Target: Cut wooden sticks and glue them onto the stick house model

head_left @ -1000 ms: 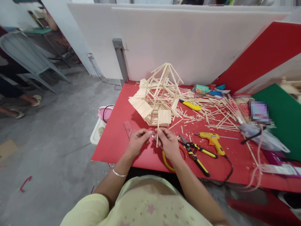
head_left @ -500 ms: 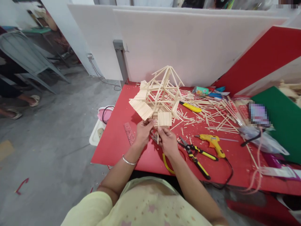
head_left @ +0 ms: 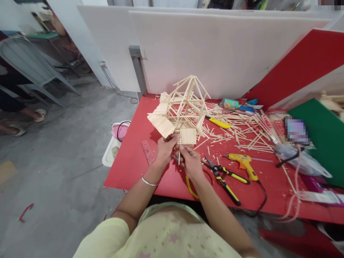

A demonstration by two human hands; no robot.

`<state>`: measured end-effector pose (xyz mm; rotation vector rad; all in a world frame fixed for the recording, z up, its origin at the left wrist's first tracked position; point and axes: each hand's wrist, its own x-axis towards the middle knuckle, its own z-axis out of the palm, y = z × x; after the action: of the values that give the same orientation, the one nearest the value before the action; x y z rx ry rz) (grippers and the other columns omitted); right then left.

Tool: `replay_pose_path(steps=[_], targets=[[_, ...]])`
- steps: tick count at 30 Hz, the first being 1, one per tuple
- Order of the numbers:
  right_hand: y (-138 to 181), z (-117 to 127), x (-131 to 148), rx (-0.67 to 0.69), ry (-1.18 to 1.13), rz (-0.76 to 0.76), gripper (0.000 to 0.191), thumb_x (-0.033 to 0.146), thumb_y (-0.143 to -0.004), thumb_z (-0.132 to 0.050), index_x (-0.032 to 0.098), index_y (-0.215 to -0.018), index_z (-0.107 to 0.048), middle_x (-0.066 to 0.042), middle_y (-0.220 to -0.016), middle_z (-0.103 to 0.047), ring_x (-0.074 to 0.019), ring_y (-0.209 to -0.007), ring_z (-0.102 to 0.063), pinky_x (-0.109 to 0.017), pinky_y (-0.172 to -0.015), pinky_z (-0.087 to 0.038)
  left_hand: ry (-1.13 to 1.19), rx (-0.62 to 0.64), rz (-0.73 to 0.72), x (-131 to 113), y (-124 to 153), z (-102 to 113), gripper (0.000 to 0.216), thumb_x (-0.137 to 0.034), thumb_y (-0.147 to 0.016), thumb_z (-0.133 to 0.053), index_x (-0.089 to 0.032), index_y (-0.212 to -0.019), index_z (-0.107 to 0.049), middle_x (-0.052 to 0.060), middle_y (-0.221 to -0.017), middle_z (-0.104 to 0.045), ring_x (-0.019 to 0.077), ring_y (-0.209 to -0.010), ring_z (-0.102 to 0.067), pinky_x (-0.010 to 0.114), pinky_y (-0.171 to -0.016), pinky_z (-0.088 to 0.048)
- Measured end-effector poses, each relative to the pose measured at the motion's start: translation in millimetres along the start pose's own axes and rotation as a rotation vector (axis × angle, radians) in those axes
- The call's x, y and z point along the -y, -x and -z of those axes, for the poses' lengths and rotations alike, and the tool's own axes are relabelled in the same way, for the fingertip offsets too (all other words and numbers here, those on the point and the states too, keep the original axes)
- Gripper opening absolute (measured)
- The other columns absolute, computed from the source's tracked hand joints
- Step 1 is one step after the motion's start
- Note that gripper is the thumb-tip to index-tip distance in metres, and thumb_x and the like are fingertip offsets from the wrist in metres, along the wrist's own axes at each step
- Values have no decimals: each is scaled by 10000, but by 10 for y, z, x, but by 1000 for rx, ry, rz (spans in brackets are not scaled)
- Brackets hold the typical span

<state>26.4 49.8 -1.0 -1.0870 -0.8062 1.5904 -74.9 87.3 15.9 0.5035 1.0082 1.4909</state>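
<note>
A model house frame [head_left: 188,104] of thin wooden sticks stands on the red tabletop, with slatted panels round its lower part. At its front, a slatted panel [head_left: 188,136] faces me. My left hand [head_left: 164,151] is pinched just left of this panel, at the upper end of a thin wooden stick [head_left: 179,157]. My right hand [head_left: 191,162] grips the same stick lower down, between thumb and fingers. Beneath my right hand lies a tool with a yellow and red handle [head_left: 190,188]; its metal end shows between my hands, partly hidden.
Right of my hands lie black-and-yellow shears [head_left: 223,178] and a yellow glue gun [head_left: 243,163] with a cord. Loose sticks [head_left: 242,129] and a yellow cutter knife [head_left: 219,122] lie behind. A clear ruler [head_left: 147,152] is at left. White boards [head_left: 215,53] stand at the back.
The stick between my hands has tilted a little, its lower end shifting slightly left. My right hand moved slightly left with it. The model house stays put.
</note>
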Motion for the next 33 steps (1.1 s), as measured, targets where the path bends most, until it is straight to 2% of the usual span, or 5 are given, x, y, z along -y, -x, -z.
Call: replay_pose_path(steps=[11,33], targets=[[-17,7,-1,7,-30,-17,397,556,-744,-777,200,-915,-739,44,-654,-589,-42,-468,-387,-166,-368,-249,-13,7,-35,21,-17,9,321,-304,-578,-901,-126,-730,-681,-45,-534,-567,39,-402,-438,181,-393,-321],[-34,12,-12,16,-79,-19,356,524,-755,-786,195,-884,-738,52,-630,-561,-35,-465,-361,-150,-366,-241,6,-10,-40,33,-13,-2,350,-298,-556,-917,-119,-733,-673,-44,-551,-585,42,-419,-466,180,-406,-348]])
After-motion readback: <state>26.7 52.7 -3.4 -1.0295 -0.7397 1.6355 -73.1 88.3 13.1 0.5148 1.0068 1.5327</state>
